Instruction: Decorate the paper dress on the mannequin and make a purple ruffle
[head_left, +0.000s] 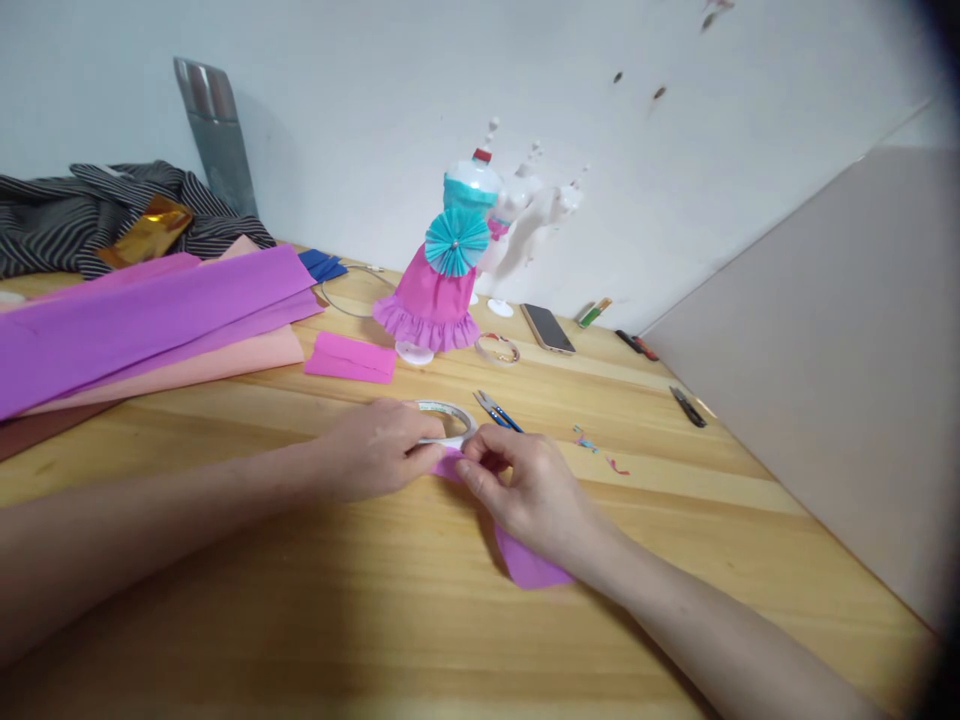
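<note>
Near the middle of the table a roll of white double-sided tape (455, 415) stands tilted. My left hand (375, 448) is closed on its left side, fingers reaching to the ring and the thumb against a strip of purple crepe paper (534, 562). Thumb and forefinger of my right hand (529, 485) pinch the strip close to the roll. The strip's other end hangs below my right palm; its middle is hidden by that hand. Just behind the right hand lie thread snips (496, 410) with blue handles. A folded pink crepe paper piece (350, 358) lies beyond my left hand.
A small dress form (454, 260) in a pink and turquoise dress stands at the back, with white forms (517, 195) behind it. Crepe paper sheets (150, 320) cover the left. A phone (548, 328), a black cutter (687, 407) and paper scraps (585, 440) lie right.
</note>
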